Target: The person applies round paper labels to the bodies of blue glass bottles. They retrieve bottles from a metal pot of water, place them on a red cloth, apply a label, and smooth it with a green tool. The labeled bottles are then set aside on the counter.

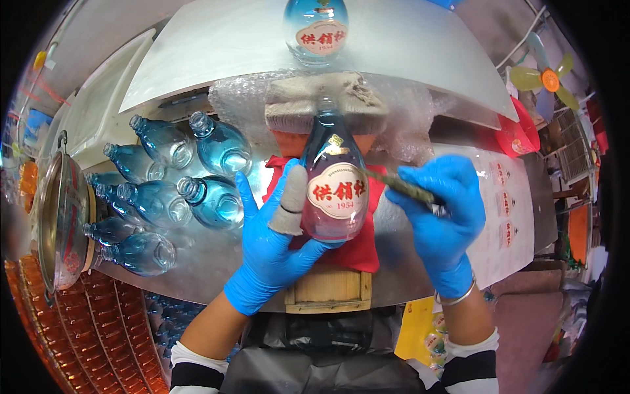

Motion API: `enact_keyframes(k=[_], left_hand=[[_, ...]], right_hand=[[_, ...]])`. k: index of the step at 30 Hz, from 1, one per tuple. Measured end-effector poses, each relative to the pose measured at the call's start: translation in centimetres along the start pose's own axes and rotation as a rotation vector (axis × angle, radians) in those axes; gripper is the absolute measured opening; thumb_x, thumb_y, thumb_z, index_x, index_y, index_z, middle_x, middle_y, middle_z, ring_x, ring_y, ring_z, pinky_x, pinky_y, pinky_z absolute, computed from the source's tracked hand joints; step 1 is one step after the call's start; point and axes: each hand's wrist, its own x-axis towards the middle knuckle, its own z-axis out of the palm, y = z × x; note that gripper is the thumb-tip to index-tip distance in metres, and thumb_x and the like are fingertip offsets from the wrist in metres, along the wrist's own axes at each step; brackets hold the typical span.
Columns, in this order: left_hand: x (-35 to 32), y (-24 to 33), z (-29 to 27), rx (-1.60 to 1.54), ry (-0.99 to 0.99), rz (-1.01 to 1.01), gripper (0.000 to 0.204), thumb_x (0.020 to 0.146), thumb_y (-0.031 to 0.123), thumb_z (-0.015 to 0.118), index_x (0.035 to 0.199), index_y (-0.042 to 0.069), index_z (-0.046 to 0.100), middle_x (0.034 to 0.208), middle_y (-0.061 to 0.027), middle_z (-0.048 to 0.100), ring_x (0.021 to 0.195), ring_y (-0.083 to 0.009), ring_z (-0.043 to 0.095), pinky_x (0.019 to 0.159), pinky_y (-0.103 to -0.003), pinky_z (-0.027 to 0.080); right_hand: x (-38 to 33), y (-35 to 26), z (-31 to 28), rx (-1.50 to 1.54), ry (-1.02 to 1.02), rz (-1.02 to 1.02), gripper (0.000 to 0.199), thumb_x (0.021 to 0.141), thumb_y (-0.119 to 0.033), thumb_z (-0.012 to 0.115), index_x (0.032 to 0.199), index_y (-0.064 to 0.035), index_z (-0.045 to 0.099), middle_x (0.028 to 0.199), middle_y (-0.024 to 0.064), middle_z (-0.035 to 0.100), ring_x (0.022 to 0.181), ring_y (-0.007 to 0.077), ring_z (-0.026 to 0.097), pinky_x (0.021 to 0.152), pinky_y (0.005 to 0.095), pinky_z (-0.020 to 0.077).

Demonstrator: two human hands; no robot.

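Left hand: my blue-gloved left hand is at the near left side of the bottle, thumb by its base and sleeved finger along its side.
Left grip: partly open, steadying the bottle from one side rather than wrapping round it; the index finger stands apart, outstretched.
Finger sleeve: a grey sleeve covers one finger of that glove.
Bottle: in front of me, above the red cloth, base toward me, neck pointing away at the grey pad; blue at the top, pinkish lower down.
Label: the pale, red-lettered label faces up to my camera.
Right hand: my blue-gloved right hand is to the right of the bottle.
Right grip: fingers closed on the slim, dark tool.
Tool tip: it points at the label's upper right edge; from here I can't tell whether it touches.
Blue bottles: a cluster of unlabelled blue bottles is on the table to my left.
Far board: another labelled bottle is on the white board.
Right side: a sheet with a column of red-printed labels, and a fan beyond.
Near edge: a wooden block next to the cloth.
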Motion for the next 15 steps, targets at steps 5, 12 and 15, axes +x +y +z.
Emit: enact_keyframes(k=[5, 12, 15], left_hand=[[-0.4, -0.2, 0.1, -0.135, -0.006, -0.129, 0.092, 0.069, 0.038, 0.074, 0.136, -0.005, 0.028, 0.134, -0.0182, 0.043, 0.122, -0.0322, 0.044, 0.108, -0.052, -0.003], [-0.5, -1.0, 1.0, -0.370, -0.015, -0.143, 0.099, 0.065, 0.026, 0.080, 0.138, -0.007, 0.021, 0.133, -0.0219, 0.042, 0.119, -0.0288, 0.046, 0.097, -0.036, 0.038], [-0.6, -0.8, 1.5, -0.390, 0.006, -0.154, 0.099, 0.065, 0.023, 0.080, 0.138, -0.007, 0.020, 0.134, -0.0213, 0.040, 0.119, -0.0281, 0.045, 0.098, -0.036, 0.037]], right_hand=[[-3.0, -1.9, -1.1, -0.162, -0.265, -0.422, 0.034, 0.059, -0.019, 0.073, 0.090, -0.0311, 0.068, 0.085, -0.0108, 0.057, 0.079, 0.0124, 0.054, 0.073, 0.0317, 0.0388], [-2.9, 0.6, -2.0, -0.191, -0.190, -0.345, 0.029, 0.058, -0.020, 0.072, 0.084, -0.0311, 0.066, 0.091, -0.0115, 0.061, 0.086, 0.0124, 0.055, 0.087, 0.0352, 0.0372], [-4.2, 3.1, -2.0, -0.247, -0.265, -0.432, 0.025, 0.060, -0.017, 0.072, 0.082, -0.0284, 0.066, 0.093, -0.0084, 0.062, 0.088, 0.0147, 0.056, 0.090, 0.0377, 0.0372]])
